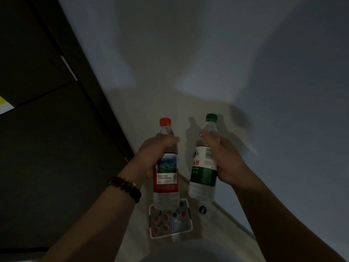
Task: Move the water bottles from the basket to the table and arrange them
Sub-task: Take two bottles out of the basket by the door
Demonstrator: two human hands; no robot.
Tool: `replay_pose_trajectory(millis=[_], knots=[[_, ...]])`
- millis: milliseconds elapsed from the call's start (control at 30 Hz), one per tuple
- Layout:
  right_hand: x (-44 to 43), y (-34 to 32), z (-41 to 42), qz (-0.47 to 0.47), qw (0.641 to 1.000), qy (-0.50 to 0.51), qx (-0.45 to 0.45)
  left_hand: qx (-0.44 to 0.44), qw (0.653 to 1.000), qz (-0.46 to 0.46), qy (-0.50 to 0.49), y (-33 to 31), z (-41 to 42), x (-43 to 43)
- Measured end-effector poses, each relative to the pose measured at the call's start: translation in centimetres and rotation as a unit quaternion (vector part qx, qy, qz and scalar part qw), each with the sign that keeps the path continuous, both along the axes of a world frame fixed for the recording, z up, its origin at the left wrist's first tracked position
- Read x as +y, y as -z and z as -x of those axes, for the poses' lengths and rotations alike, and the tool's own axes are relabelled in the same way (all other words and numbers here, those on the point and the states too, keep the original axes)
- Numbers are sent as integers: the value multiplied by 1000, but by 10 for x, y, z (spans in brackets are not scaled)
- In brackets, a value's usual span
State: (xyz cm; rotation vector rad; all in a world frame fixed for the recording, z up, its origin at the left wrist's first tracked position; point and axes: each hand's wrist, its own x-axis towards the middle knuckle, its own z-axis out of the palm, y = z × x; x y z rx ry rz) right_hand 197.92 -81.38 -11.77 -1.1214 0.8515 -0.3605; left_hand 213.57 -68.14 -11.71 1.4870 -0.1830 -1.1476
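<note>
My left hand [151, 157] grips a clear water bottle with a red cap and red label [166, 178], held upright in the air. In my right hand [226, 161] is a second bottle with a green cap and green label [204, 173], also upright, a short gap to the right of the first. Far below them on the floor stands a white basket [189, 226] that holds several more bottles, seen from above as red and green caps. The red-label bottle's base hides part of the basket's far rim.
A dark cabinet or door [47, 129] fills the left side. A pale wall [207, 53] runs ahead and to the right. A small dark round object [202, 209] lies on the light floor right of the basket. No table shows in view.
</note>
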Motion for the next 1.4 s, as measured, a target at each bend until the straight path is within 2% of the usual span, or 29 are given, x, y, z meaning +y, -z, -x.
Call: replay_pose_trajectory(millis=[167,333,533,600,700,833,967,1133,1400], knots=[[0,-20,15,195,980,20,25,-136,989,57,-29,-17,16,-9],[-3,-33,35,252,967,40,-8,-176,979,94,-35,-28,29,-21],[6,-43,48,265,959,102,-11,-231,963,141,-14,-41,40,-33],[11,-45,50,280,950,137,2,-259,954,151,25,-49,41,-36],[22,-44,54,243,949,201,-12,-285,936,191,77,-57,44,-39],[48,-43,76,267,924,271,28,-291,915,236,149,-59,58,-44],[83,-41,115,264,901,335,80,-278,896,243,245,-54,93,-50],[138,-39,188,254,839,466,118,-249,846,280,379,-49,172,-53],[255,-41,335,232,688,671,150,-210,704,337,589,-57,360,-4]])
